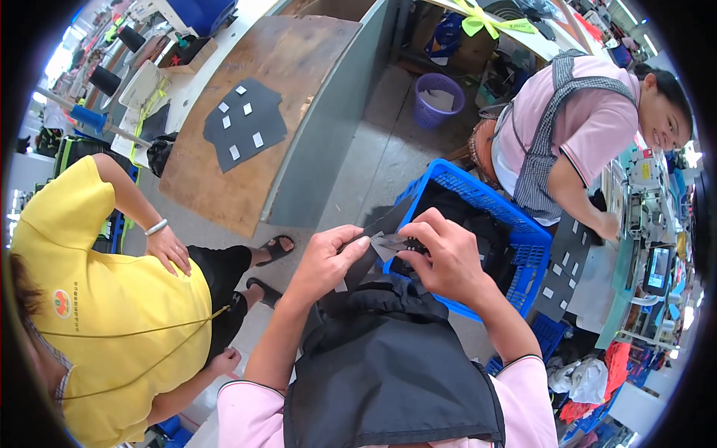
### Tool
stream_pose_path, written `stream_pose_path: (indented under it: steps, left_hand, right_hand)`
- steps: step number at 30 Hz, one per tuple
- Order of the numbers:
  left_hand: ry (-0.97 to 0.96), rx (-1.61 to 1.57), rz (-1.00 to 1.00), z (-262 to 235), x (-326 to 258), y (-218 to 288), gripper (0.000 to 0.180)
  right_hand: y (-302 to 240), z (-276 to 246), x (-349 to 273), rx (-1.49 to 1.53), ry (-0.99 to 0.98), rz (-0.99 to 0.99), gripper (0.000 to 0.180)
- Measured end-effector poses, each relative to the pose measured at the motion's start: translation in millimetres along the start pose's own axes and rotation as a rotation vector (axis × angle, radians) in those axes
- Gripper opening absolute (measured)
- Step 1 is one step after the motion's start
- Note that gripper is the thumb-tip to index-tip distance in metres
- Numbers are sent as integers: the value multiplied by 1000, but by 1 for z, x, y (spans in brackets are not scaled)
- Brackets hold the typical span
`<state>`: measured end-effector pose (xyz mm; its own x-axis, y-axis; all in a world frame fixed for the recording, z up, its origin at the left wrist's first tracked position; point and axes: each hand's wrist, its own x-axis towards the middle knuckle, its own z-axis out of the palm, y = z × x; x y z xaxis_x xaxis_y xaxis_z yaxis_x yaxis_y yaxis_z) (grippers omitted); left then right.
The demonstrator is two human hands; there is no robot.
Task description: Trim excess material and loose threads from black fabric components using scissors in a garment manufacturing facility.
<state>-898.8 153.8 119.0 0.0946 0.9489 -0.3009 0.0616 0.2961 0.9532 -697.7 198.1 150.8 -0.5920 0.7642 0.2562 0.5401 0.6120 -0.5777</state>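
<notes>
My left hand [332,257] pinches a dark fabric piece [389,218] with a small white patch [382,249] near its fingertips. In my right hand [444,257] is a pair of small thread snips [398,242], its metal blades at the white patch and its handles mostly hidden by the fingers. Both hands meet above my lap, in front of a black apron [388,373]. Just beyond my right hand stands a blue plastic crate [529,254] with dark fabric inside.
A person in yellow [127,284] stands close on the left; another in pink and a checked apron [549,149] works at machines on the right. Dark panels with white patches lie on a wooden table [306,60] and on the right bench. A purple basket [426,113] stands on the floor.
</notes>
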Motion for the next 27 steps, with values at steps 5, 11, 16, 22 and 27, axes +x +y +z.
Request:
stream_pose_path:
  steps: [5, 11, 16, 22, 27]
  left_hand:
    - [-86, 76, -59, -4, -2, 6, 25]
    - [-204, -8, -95, -8, -3, 5, 22]
    - [-286, 59, -120, -13, -4, 0, 23]
    - [-297, -87, -207, -9, -8, -5, 23]
    - [-282, -122, -212, -7, -5, -3, 25]
  right_hand:
    - [7, -7, 5, -53, -97, -114, 28]
    - [16, -8, 6, -3, -198, -159, 26]
    - [14, -5, 3, 34, -194, -184, 23]
    - [16, -11, -5, 71, -235, -203, 23]
    - [13, -4, -13, 209, -91, -38, 21]
